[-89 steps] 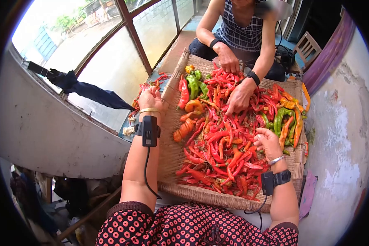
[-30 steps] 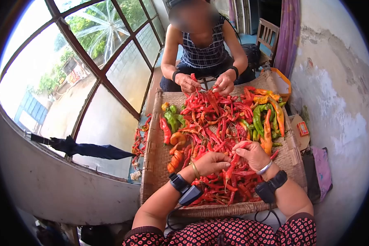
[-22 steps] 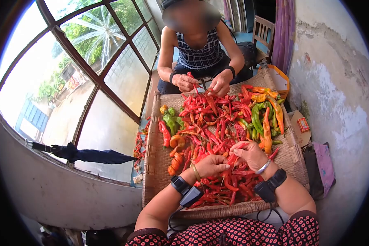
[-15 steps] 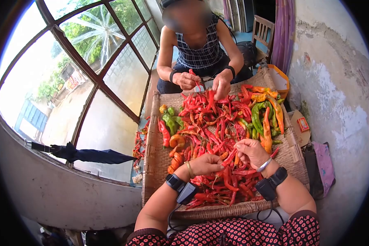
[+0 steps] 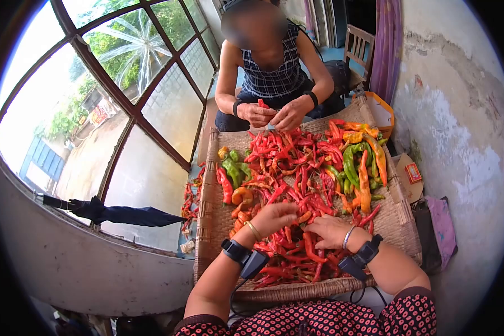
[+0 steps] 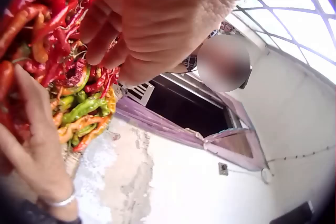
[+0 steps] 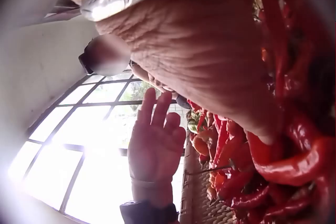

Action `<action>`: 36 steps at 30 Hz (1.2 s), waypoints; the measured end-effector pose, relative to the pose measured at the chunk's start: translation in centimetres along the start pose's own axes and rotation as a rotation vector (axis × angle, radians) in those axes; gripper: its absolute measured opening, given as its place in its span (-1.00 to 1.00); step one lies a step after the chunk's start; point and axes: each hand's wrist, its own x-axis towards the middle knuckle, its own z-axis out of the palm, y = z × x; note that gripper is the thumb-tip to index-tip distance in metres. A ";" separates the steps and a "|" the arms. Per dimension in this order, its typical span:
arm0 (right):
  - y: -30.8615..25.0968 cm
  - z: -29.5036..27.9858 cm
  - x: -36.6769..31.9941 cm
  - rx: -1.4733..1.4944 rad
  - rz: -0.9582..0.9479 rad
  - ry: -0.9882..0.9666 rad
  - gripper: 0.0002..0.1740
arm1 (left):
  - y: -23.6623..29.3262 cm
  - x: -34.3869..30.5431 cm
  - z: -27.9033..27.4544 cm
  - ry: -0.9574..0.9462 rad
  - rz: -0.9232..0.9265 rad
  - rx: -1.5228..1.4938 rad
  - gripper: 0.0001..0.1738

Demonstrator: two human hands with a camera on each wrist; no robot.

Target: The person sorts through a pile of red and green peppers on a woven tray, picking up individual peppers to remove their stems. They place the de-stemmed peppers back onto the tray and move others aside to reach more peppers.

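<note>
Red chilli peppers [image 5: 297, 252] lie heaped on a woven tray [image 5: 207, 235]. My left hand [image 5: 274, 218] hovers over the middle of the heap with loosely bent fingers and nothing in it; the right wrist view shows its palm and raised fingers. Just to its right, my right hand [image 5: 331, 231] lies low over the heap, fingers reaching forward among the red peppers. In the left wrist view its thumb and fingers are spread apart over them. Close under that hand in the right wrist view is a glossy curved red pepper [image 7: 289, 166].
Across the tray a person's hands [image 5: 271, 116] hold a red pepper. Green peppers [image 5: 350, 162] and orange peppers [image 5: 365, 182] lie at the right, a wrinkled orange pepper [image 5: 242, 196] at the left. A folded umbrella [image 5: 129, 214] hangs by the window; a wall [image 5: 459, 140] rises at the right.
My hands have let go of the red pepper held between them. My left hand has lifted slightly, and my right has lowered onto the heap. The other person's hands have come together.
</note>
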 end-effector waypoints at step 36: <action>0.1 -0.5 0.0 0.039 0.070 0.125 -0.69 | 1.4 -0.1 3.3 -0.314 0.023 0.545 -0.71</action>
